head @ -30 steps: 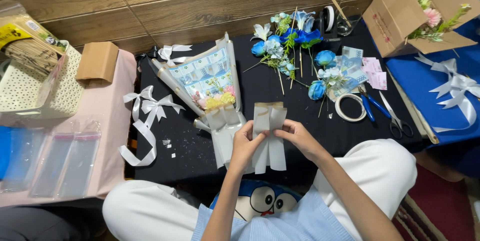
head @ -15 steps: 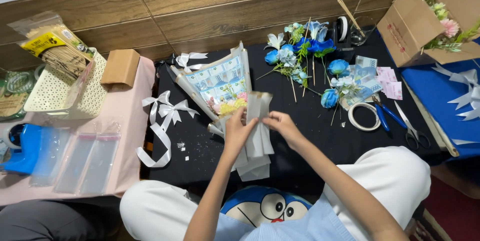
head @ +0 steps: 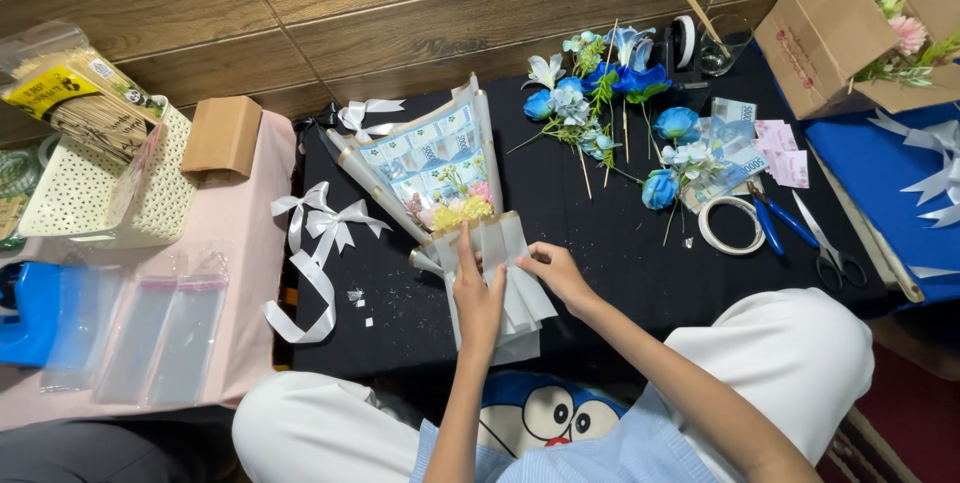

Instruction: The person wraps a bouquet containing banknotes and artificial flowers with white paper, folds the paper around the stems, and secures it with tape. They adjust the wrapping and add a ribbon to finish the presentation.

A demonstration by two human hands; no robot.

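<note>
1. On the black cloth (head: 600,243) before the seated person lies a bouquet (head: 440,178) wrapped in pale paper, with banknotes and small yellow and pink flowers showing inside; it points up and to the left.
2. The left hand (head: 478,293) rests flat on the folded wrapping paper (head: 500,288) at the bouquet's lower end, index finger stretched upward, pressing rather than clasping.
3. The right hand (head: 555,268) pinches the right edge of the same paper between thumb and fingers, closed on it.
4. Just left of the bouquet lie white ribbon bows (head: 320,223) and a long ribbon loop.
5. To the right lie blue artificial flowers (head: 610,83) on sticks, loose banknotes (head: 740,138), a roll of tape (head: 730,226), blue-handled pliers (head: 775,223) and scissors (head: 830,248).
6. A cardboard box (head: 830,33) with pink flowers stands at the upper right.
7. On the pink cloth (head: 250,273) to the left sit a small brown box (head: 223,135), a cream basket (head: 110,193) and clear plastic sleeves (head: 160,333).
</note>
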